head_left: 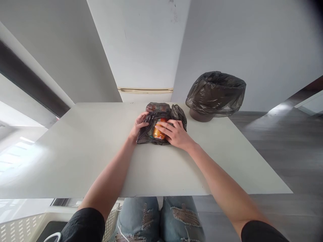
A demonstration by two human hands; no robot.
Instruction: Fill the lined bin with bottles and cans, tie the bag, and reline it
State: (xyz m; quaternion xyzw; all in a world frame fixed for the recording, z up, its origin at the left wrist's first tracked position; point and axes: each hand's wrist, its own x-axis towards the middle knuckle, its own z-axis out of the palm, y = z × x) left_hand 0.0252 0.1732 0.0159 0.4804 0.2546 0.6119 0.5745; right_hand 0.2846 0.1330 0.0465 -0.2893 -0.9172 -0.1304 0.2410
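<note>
A dark, see-through plastic bag (161, 114) lies on the white table (88, 151), near its far middle. Inside it shows an orange can (158, 131) and some other packed items. My left hand (138, 126) grips the bag's left edge with curled fingers. My right hand (175, 132) lies over the bag from the right, its fingers resting on the plastic across the orange can.
A brown bin lined with a dark bag (214, 95) stands on the floor beyond the table's far right corner. A white perforated basket (22, 228) sits low at the left beside my knees. White walls and a pillar rise behind the table.
</note>
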